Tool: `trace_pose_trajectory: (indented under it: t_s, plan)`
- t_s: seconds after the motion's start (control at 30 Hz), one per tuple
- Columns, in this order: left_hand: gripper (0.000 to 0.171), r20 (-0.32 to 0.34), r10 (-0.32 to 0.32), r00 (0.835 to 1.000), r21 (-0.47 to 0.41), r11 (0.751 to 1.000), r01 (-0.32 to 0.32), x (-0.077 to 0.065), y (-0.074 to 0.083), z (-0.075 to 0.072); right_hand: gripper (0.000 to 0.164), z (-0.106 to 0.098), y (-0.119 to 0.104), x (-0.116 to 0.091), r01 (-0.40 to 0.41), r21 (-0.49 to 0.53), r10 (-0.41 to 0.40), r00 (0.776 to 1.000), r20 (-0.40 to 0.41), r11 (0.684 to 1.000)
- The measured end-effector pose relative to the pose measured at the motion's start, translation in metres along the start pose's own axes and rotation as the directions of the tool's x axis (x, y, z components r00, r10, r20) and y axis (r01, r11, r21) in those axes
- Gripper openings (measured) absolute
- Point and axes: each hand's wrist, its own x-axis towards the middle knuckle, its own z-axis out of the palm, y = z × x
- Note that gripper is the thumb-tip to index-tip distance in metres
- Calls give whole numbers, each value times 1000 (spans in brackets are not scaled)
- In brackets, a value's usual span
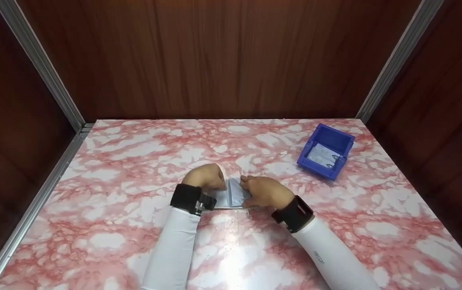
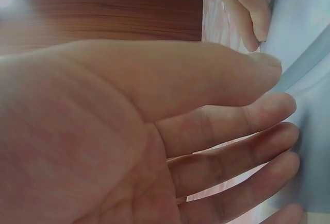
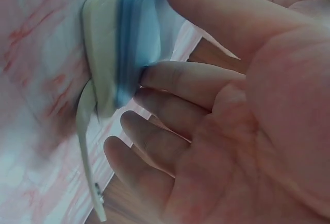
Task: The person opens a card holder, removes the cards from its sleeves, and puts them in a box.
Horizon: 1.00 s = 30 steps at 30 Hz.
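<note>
A small booklet-like card holder [image 1: 235, 192] lies spread on the table between both hands, with bluish leaves either side of a middle fold. In the right wrist view its cream cover [image 3: 100, 49] shows under a stack of blue leaves [image 3: 135, 38], and a cream strap [image 3: 85, 131] with a snap hangs from it. My left hand [image 1: 207, 177] is on the left half; its fairly straight fingers [image 2: 227, 123] reach the bluish surface. At the right half, my right hand [image 1: 267, 191] touches the leaf edges with slightly bent fingers [image 3: 175, 77]; its thumb tip is out of view.
A blue plastic bin [image 1: 325, 171] with flat printed pieces [image 1: 323, 155] inside stands at the back right. The red-and-white marbled table [image 1: 106, 241] is bounded by dark wood-look panels [image 1: 215, 60] at the back and sides.
</note>
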Motion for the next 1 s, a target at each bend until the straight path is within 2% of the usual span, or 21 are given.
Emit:
trace_pose_trajectory:
  t_s: [0.13, 0.3, 0.37, 0.5, 0.63, 0.73, 0.83, 0.9, 1.0]
  plan:
    - [21, -2, -1, 1000, -2, 1000, 1, 0, -1, -1, 57, -1, -4, 1, 44, -33, -45, 999, -14, 998]
    - [19, -10, 2, 1000, -10, 1000, -2, -1, -4, -1, 26, 0, -5, 5, 105, -7, -106, 994, -32, 994]
    - [19, -9, 2, 1000, -10, 1000, -2, -1, -4, -1, 28, 1, -5, 6, 116, 22, -115, 993, -27, 993]
    - [22, -3, -2, 1000, -13, 1000, 2, 0, -4, 0, 52, 1, -4, 8, 105, 34, -106, 994, 12, 994]
    - [24, -7, -5, 1000, -18, 1000, 5, 0, -3, 0, 54, 0, -2, 8, 107, 18, -107, 994, 12, 994]
    - [24, -10, -7, 1000, -17, 1000, 6, 0, -2, 0, 45, 0, 0, 7, 120, 10, -119, 993, -22, 993]
    - [25, -4, -8, 1000, -18, 1000, 8, -1, -1, 0, 35, -1, 2, 7, 114, 7, -113, 990, -88, 993]
    - [25, 0, -8, 1000, -14, 1000, 8, -1, -2, 0, 33, -2, 4, 7, 90, 34, -84, 986, -144, 995]
    - [24, 3, -11, 1000, -16, 1000, 11, -2, -3, -2, 38, -4, 7, 9, 23, 108, 0, 977, -214, 994]
